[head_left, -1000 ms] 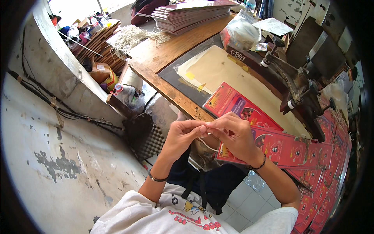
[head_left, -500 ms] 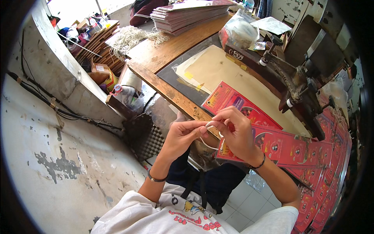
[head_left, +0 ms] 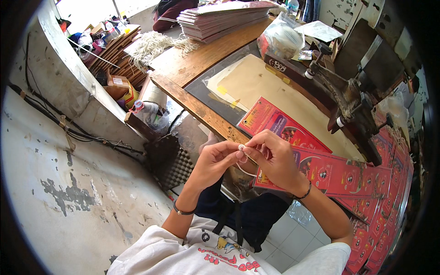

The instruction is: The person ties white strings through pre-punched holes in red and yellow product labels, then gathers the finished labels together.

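A white cord (head_left: 246, 172) comes from the corner of a red printed board (head_left: 334, 173) and loops up to my fingers. My left hand (head_left: 211, 161) pinches the cord between thumb and fingertips. My right hand (head_left: 278, 161) pinches it too, its fingertips almost meeting the left ones. Between them shows a small round white knot or coil (head_left: 241, 147); its exact form is too small to tell. The board lies beneath my right hand, partly covered by it. Another red printed board (head_left: 275, 120) with metal eyelets at its corners lies just beyond, on the table.
A dark metal clamp-like machine with a long bar (head_left: 316, 89) crosses the wooden table (head_left: 181, 96). Farther back are a stack of boards (head_left: 220, 23), a heap of white cords (head_left: 158, 48) and a filled plastic bag (head_left: 283, 39). More red boards (head_left: 385, 215) spread at right.
The cord loop between my fingertips has drawn into a small round knot or coil. My right hand has shifted slightly down and left; the boards stay put.
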A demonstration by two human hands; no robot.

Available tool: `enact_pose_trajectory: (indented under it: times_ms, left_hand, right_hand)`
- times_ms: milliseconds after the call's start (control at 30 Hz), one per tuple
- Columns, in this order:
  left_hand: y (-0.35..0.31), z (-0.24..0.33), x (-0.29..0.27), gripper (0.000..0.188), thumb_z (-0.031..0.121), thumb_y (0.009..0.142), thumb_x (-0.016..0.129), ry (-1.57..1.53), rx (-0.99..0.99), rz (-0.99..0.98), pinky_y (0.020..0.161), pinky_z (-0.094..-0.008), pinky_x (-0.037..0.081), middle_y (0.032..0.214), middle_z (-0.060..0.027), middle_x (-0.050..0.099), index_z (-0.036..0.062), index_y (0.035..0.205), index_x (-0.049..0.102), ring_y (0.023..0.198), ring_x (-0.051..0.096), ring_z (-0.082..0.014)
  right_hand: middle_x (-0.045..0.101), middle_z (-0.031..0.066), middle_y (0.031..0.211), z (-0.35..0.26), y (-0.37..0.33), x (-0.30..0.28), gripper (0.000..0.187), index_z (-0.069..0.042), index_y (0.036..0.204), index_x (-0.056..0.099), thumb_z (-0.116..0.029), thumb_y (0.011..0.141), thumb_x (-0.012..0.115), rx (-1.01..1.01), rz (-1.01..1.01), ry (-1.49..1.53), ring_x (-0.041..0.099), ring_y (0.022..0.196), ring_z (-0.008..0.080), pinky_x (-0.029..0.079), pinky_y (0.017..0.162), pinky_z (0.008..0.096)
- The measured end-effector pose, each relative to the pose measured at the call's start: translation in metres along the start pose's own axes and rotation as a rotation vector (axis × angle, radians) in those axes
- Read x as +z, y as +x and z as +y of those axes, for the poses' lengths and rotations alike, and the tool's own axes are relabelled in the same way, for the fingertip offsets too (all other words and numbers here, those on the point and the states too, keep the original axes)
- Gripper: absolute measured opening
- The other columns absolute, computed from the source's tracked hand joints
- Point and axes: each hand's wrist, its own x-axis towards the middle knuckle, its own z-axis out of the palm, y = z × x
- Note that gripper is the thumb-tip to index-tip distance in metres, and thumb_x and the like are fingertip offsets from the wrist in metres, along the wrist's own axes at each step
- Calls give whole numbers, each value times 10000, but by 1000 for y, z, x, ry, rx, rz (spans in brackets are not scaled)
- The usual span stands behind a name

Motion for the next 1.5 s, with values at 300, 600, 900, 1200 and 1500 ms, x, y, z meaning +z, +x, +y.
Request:
enact_pose_trajectory:
  times_ms: [300,600,900,1200,1500]
  left_hand:
    - [-1,-3,6,95,55,975,610,-44,29,62,796,-249,546,931,-90,698,-30,1018,618,868,663,-112]
    - [0,3,19,147,90,987,598,-32,247,182,765,-305,596,937,-141,705,-34,1064,604,876,706,-204]
    - [1,-4,16,158,106,994,591,30,255,306,741,-284,583,926,-127,699,-29,1074,607,823,687,-151]
    - [2,-3,17,171,152,1035,516,-315,144,311,682,-284,552,852,-71,634,12,1119,566,747,649,-142]
    - [1,3,22,214,174,1053,485,-579,20,260,540,-214,322,707,44,379,12,1153,583,569,323,-54]
  right_hand:
    - [627,105,874,-5,-1,0,231,-24,943,620,-235,911,710,31,-44,55,646,714,239,504,624,342]
    - [674,145,925,4,-4,8,264,-20,1039,633,-208,875,718,-50,-73,-32,662,893,346,524,786,413]
    - [689,150,859,-9,-2,3,238,-10,940,694,-243,895,716,16,-52,-53,679,802,292,529,705,382]
    - [624,56,663,-7,-2,3,166,7,940,699,-154,909,721,64,60,52,522,563,53,403,502,228]
    - [545,-36,602,-4,-3,10,183,14,919,672,-166,950,680,143,95,158,430,568,4,329,482,216]
